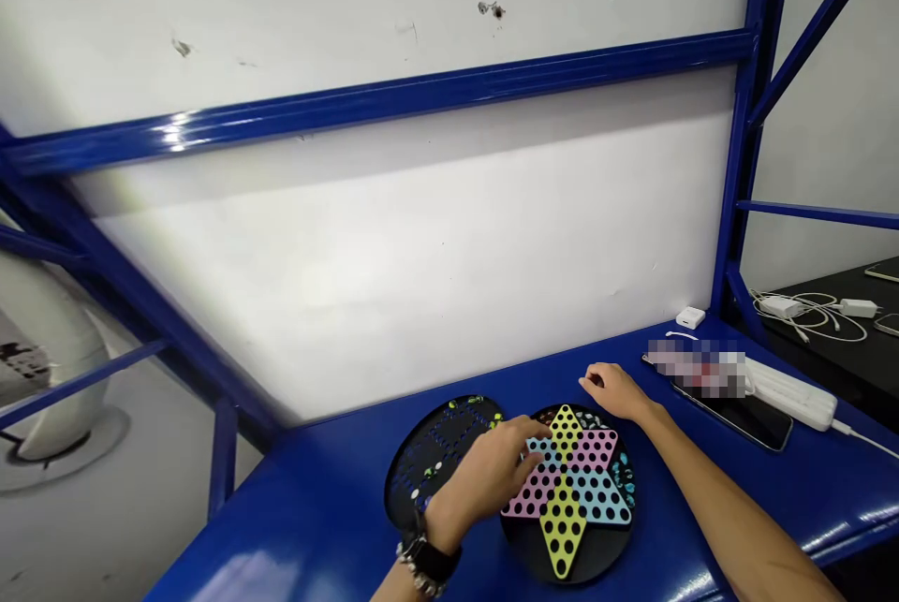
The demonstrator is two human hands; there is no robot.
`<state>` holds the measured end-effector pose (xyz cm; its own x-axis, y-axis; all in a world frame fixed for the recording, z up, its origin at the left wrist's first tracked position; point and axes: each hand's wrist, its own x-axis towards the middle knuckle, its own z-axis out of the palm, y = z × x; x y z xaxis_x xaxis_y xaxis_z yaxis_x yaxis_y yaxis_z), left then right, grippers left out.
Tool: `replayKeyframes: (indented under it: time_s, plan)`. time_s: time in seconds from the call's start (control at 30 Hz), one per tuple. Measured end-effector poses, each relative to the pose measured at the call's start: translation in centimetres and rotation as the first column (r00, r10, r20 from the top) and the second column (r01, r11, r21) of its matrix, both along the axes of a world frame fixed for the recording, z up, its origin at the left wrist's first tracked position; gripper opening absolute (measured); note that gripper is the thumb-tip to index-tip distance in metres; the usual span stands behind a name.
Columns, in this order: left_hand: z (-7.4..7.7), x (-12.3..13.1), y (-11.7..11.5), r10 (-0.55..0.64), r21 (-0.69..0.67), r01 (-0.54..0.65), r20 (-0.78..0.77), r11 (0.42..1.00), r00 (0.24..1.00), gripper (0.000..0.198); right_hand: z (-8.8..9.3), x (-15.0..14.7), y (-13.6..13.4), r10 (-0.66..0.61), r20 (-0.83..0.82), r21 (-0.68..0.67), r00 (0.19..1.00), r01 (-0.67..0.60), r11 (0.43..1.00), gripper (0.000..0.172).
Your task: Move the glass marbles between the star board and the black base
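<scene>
A Chinese checkers board (563,508) with a star of yellow, pink and blue points sits in a round black tray (605,557) on the blue table. My left hand (495,462) reaches over the star's left side. Its thumb and fingers are apart above the holes, and I see nothing between them. Beyond the board at the upper right, my right hand (618,391) rests on the table with its fingers curled in; what they may hold is hidden. Turquoise marbles (623,478) lie in the tray's right rim, and other marbles (588,419) lie at its far side.
Left of the board lies a round black lid (414,462) with several green and white marbles on it. To the right are a phone (744,419), a white power strip (793,393) and a white adapter (690,317). A blue frame bar (393,96) crosses the white wall.
</scene>
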<state>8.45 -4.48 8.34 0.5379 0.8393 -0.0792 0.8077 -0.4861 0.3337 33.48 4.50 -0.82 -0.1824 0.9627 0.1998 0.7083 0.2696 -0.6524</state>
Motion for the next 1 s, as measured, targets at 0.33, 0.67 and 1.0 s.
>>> replayKeyframes:
  time_s: [0.33, 0.67, 1.0]
  plan:
    - [-1.6, 3.5, 5.0, -0.022, 0.160, 0.092, -0.394, 0.983, 0.919, 0.049, -0.2, -0.1, 0.4, -0.002, -0.016, 0.008, 1.000, 0.002, 1.000, 0.029]
    - [-2.4, 2.4, 6.4, -0.143, 0.150, 0.290, -0.608, 0.945, 0.781, 0.037, -0.3, 0.0, 0.3, 0.007, -0.024, -0.013, 1.000, -0.008, 1.000, 0.030]
    - [-4.0, 2.0, 7.6, -0.205, 0.177, 0.383, -0.608, 0.907, 0.767, 0.022, 0.7, -1.2, -0.6, 0.050, -0.001, 0.010, 0.999, -0.050, 0.999, 0.025]
